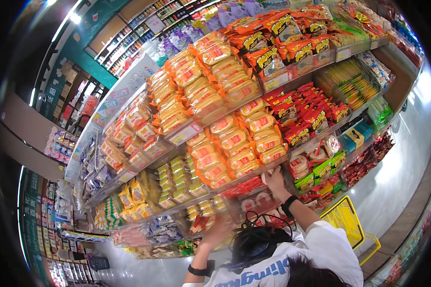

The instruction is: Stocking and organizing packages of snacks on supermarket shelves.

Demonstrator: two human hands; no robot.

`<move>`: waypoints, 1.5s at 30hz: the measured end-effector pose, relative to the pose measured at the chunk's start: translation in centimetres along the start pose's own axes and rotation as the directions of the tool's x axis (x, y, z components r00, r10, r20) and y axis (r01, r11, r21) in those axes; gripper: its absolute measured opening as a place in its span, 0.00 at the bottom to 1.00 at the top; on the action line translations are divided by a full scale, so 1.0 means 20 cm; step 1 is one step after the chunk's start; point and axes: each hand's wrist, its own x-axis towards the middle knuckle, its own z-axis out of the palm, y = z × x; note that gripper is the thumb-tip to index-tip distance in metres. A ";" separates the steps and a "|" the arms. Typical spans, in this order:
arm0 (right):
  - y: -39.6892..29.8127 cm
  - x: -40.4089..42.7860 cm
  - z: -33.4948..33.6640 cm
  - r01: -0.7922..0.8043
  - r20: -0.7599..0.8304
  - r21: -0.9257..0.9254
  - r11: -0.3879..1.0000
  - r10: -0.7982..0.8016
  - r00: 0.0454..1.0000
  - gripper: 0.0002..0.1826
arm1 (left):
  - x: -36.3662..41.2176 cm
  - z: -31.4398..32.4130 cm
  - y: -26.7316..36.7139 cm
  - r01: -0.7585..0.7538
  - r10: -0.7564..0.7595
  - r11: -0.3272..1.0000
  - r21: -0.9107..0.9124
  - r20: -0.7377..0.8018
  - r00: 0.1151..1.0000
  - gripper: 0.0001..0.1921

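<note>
My right hand (274,179) reaches to the lower front of a tiered snack display, just under the clear edge below orange-wrapped pastry packs (241,159). Something pale shows at its fingertips, but whether it is gripped is unclear. Red packets (245,187) lie left of this hand in the bin beneath. My left hand (219,229) is motion-blurred over the lower bins, near small yellow-and-red packets (200,222). Its fingers cannot be made out well. Both wrists wear black bands.
Clear-walled bins hold orange snack bags (265,59), small red packets (318,118) and green packets (323,172). A yellow shopping basket (344,219) stands at the right. A black bag (255,244) with cords hangs before my body. Store shelves (68,251) line the left.
</note>
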 end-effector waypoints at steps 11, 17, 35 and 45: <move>0.27 0.24 0.29 0.032 0.378 0.004 0.999 -0.031 0.925 0.20 | -0.10 0.08 -0.30 0.167 -0.174 0.983 -0.073 -0.099 0.980 0.26; 0.21 0.27 0.22 0.050 0.382 -0.074 0.996 -0.018 0.924 0.19 | -0.07 0.15 -0.52 0.241 -0.245 0.969 -0.046 -0.157 0.957 0.25; 0.20 0.23 0.11 0.136 0.414 -0.044 0.990 -0.106 0.904 0.14 | 0.17 0.20 -1.32 0.444 -0.373 0.893 0.065 -0.445 0.814 0.37; -0.05 -0.07 -0.19 0.193 0.154 0.049 0.980 -0.199 0.968 0.15 | 0.20 0.21 -1.28 0.449 -0.302 0.844 0.295 -0.431 0.851 0.35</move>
